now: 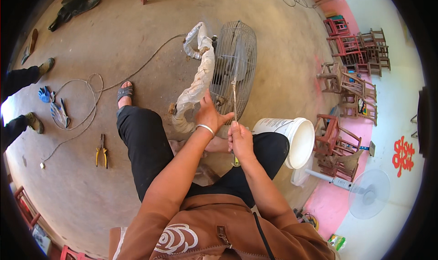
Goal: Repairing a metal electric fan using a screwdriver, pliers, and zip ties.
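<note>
Wire fan cage (247,50) lies just beyond both hands | left hand (213,116): thumb spread, beside white-wrapped tube (206,73), grip unclear | right hand (242,140): closed around slim tool (235,102), its shaft pointing toward cage

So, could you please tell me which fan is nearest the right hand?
The grey wire-caged fan, just ahead of the right hand; the white fan is farther, beside the wall.

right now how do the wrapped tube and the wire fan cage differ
The wrapped tube is whitish and opaque, while the wire fan cage is grey and see-through. The wrapped tube curls over at its far end; the wire fan cage bulges as a rounded shell. They share a place side by side.
</note>
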Demonstrator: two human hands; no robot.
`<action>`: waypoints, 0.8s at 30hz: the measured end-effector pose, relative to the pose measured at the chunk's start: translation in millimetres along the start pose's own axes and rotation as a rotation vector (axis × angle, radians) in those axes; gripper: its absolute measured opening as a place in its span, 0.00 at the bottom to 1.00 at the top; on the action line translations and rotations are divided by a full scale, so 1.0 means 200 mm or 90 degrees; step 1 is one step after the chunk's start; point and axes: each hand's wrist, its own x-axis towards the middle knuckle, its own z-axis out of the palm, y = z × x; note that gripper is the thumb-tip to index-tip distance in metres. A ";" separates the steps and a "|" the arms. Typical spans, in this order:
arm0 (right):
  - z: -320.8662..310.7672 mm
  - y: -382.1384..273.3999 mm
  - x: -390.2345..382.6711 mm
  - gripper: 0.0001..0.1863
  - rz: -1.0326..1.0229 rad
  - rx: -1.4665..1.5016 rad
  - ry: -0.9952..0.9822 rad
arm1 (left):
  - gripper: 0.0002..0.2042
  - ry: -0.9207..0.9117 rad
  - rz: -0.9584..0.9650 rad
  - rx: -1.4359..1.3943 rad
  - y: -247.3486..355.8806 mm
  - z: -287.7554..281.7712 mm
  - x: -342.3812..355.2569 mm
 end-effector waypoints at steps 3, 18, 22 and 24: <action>-0.09 -0.11 -0.05 0.24 0.026 -0.054 -0.006 | 0.62 -0.004 0.016 -0.012 -0.01 0.01 0.01; -0.08 -0.02 0.08 0.25 -0.014 0.004 -0.026 | 0.59 -0.021 0.027 -0.052 -0.04 0.01 -0.08; -0.13 -0.03 0.08 0.25 -0.028 -0.058 -0.024 | 0.60 -0.017 0.044 -0.037 -0.08 0.02 -0.07; -0.19 -0.05 0.05 0.26 -0.086 -0.181 -0.033 | 0.60 0.016 0.079 -0.050 -0.11 0.06 -0.09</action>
